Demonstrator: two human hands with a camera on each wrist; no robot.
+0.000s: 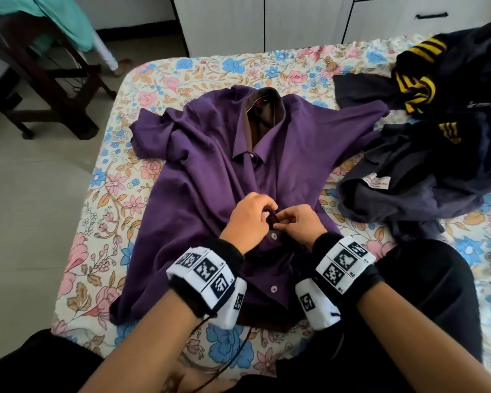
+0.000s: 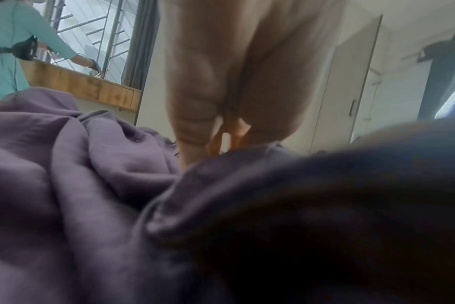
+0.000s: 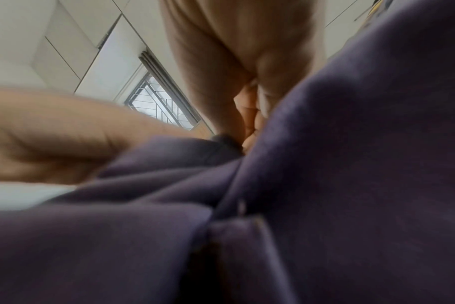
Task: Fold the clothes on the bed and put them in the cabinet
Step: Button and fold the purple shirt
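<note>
One purple shirt [image 1: 210, 177] on one bed [image 1: 153, 78]. Two white buttons showing on shirt front: [image 1: 273, 236], [image 1: 273, 289]. One heap of dark clothes [image 1: 425, 154], separate pieces uncountable. Two hands: left hand [image 1: 248, 219], right hand [image 1: 299, 224]. Two marker wristbands [image 1: 207, 275], [image 1: 345, 260]. One cabinet [image 1: 238, 21]. One wooden chair [image 1: 48, 89].

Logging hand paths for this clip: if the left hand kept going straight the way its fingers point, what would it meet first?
Most likely the right hand: the left hand points across the purple shirt placket toward it, both pinching cloth there, almost fingertip to fingertip. Whether they already touch is unclear.
</note>
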